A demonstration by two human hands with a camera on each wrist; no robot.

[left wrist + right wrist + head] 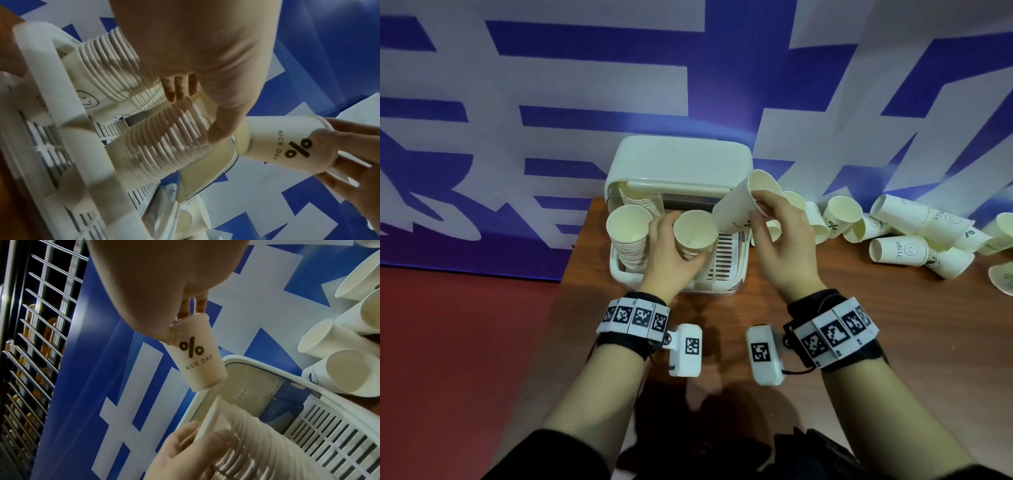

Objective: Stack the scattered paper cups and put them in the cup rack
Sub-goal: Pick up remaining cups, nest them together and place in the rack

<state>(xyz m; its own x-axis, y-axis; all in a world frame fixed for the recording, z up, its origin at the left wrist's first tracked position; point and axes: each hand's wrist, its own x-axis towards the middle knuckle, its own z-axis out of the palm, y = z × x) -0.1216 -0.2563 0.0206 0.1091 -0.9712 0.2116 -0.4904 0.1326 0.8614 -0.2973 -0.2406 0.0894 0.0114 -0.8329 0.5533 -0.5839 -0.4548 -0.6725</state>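
A white cup rack (726,284) with its lid raised stands on the wooden table. One tall stack of paper cups (628,236) stands at its left. My left hand (671,253) grips a second stack (695,234) (164,146) (246,447) beside it in the rack. My right hand (774,233) pinches the rim of a single cup (743,202) (283,142) (197,360) printed "NICE DAY", tilted just above and right of the held stack.
Several loose paper cups (900,229) (349,374) lie scattered on the table (859,342) right of the rack. A blue and white banner (551,102) backs the table. Red floor (448,342) lies to the left.
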